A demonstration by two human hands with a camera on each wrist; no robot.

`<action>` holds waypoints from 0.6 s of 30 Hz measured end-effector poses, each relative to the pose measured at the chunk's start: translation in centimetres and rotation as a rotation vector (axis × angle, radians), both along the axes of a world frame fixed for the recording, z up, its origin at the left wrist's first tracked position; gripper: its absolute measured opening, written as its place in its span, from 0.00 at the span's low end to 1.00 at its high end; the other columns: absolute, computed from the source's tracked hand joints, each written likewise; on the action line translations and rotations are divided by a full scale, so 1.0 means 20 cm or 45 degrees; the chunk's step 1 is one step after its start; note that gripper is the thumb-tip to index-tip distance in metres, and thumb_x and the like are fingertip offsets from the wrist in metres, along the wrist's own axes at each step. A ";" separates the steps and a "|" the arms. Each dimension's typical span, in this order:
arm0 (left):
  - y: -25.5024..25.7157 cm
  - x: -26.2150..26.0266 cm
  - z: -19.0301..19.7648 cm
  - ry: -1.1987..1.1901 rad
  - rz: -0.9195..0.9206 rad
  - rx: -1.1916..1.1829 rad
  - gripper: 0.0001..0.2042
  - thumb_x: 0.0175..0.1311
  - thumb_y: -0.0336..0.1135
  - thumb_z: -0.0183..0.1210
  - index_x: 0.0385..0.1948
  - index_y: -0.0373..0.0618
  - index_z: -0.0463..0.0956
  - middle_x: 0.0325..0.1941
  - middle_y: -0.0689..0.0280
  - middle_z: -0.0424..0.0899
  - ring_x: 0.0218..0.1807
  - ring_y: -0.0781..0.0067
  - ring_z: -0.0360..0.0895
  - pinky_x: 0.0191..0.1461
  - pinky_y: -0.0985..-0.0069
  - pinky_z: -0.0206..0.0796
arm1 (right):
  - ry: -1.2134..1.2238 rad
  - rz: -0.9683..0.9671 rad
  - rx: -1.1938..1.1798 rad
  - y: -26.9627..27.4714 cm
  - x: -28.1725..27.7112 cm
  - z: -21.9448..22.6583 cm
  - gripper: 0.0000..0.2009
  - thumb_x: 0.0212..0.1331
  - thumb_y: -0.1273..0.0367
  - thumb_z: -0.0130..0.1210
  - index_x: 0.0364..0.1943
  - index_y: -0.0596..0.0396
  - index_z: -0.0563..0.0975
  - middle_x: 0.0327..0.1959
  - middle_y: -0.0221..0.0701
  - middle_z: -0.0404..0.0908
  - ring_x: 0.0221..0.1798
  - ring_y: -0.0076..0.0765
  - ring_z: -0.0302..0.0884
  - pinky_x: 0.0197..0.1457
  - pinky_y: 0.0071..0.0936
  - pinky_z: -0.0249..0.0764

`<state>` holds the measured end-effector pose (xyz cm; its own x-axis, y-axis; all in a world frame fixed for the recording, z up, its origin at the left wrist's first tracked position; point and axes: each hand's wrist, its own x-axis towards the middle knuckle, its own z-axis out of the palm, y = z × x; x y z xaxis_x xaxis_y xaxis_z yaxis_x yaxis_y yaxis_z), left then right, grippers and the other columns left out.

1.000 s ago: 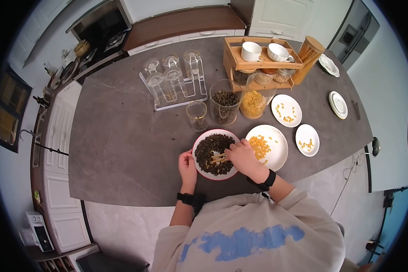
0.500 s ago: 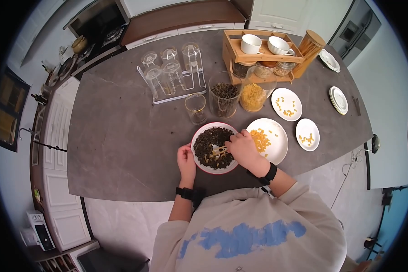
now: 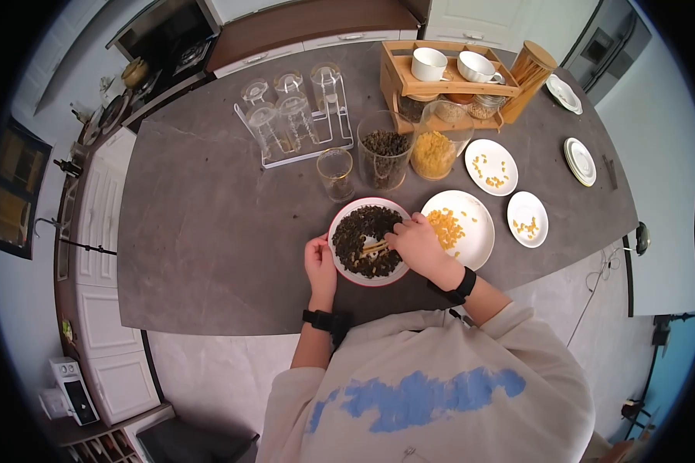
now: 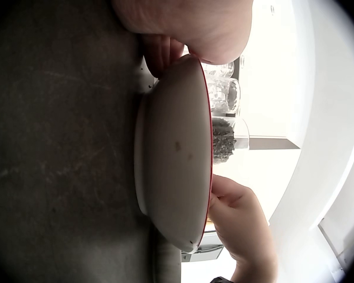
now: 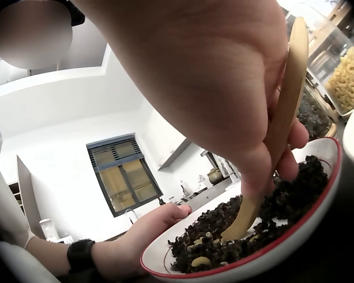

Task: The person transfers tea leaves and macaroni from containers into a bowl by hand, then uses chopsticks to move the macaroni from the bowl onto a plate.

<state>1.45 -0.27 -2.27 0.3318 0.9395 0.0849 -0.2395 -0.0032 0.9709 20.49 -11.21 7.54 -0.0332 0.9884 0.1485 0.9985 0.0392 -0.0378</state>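
A white bowl with a red rim (image 4: 177, 147) stands on the grey table, filled with dark dried leaves (image 3: 354, 231) among which a few yellow pieces show. My left hand (image 3: 320, 270) holds the bowl's left side, thumb at the rim and fingers against the outer wall. From the right, my right hand (image 3: 425, 251) pinches wooden tongs (image 5: 286, 112); their tips are down in the leaves, where a patch of the white bottom shows. Just right of the bowl, a white plate (image 3: 480, 245) holds yellow pieces (image 3: 445, 227), partly behind my right hand.
Behind the bowl stand an empty glass (image 3: 336, 174), a jar of dark leaves (image 3: 384, 158) and a jar of yellow pieces (image 3: 434, 154). A glass rack (image 3: 309, 158) is back left, a wooden shelf (image 3: 398, 85) back right. Small plates (image 3: 527, 231) lie to the right.
The tongs' tips have shifted slightly within the leaves, in my right hand's grip. My left hand keeps its hold on the bowl. The whole head view has moved a little, so the table sits higher.
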 end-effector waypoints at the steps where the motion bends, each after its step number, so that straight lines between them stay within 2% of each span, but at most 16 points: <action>1: 0.00 0.00 0.00 0.017 0.001 0.009 0.03 0.70 0.25 0.44 0.38 0.42 0.67 0.48 0.61 0.78 0.44 0.79 0.73 0.52 0.80 0.66 | 0.017 -0.004 0.014 -0.01 0.00 -0.01 0.04 0.48 0.68 0.52 0.25 0.44 0.79 0.25 0.25 0.74 0.35 0.29 0.75 0.49 0.30 0.61; 4: -0.01 0.00 0.01 0.005 -0.007 -0.004 0.03 0.70 0.25 0.44 0.38 0.42 0.67 0.48 0.60 0.78 0.45 0.79 0.73 0.52 0.80 0.66 | 0.015 0.003 0.056 -0.02 0.00 -0.01 0.03 0.48 0.66 0.56 0.25 0.45 0.79 0.24 0.25 0.73 0.34 0.29 0.75 0.46 0.29 0.63; 10: -0.01 0.00 0.01 -0.029 -0.011 -0.011 0.03 0.70 0.26 0.44 0.38 0.42 0.66 0.48 0.60 0.78 0.45 0.78 0.73 0.53 0.79 0.66 | 0.140 -0.115 0.080 -0.09 0.04 0.04 0.04 0.47 0.68 0.54 0.26 0.45 0.79 0.23 0.25 0.74 0.35 0.30 0.76 0.46 0.31 0.64; 13: 0.00 0.00 -0.01 -0.008 -0.018 0.002 0.03 0.70 0.26 0.44 0.38 0.42 0.66 0.49 0.60 0.78 0.46 0.78 0.73 0.53 0.79 0.66 | 0.134 -0.233 0.137 -0.18 0.11 0.09 0.04 0.48 0.67 0.59 0.29 0.45 0.80 0.25 0.26 0.77 0.33 0.32 0.77 0.44 0.33 0.65; 18: 0.00 0.00 -0.02 -0.015 0.006 0.009 0.03 0.70 0.26 0.44 0.38 0.41 0.66 0.49 0.59 0.78 0.46 0.78 0.73 0.53 0.79 0.66 | 0.203 -0.550 0.156 -0.38 0.24 0.20 0.07 0.48 0.65 0.61 0.32 0.46 0.81 0.25 0.27 0.78 0.32 0.34 0.76 0.45 0.34 0.65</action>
<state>1.51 -0.35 -2.64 0.3263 0.9404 0.0958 -0.2509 -0.0116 0.9679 25.30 -18.80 11.45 0.4093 0.8818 0.2345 0.9067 -0.3643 -0.2126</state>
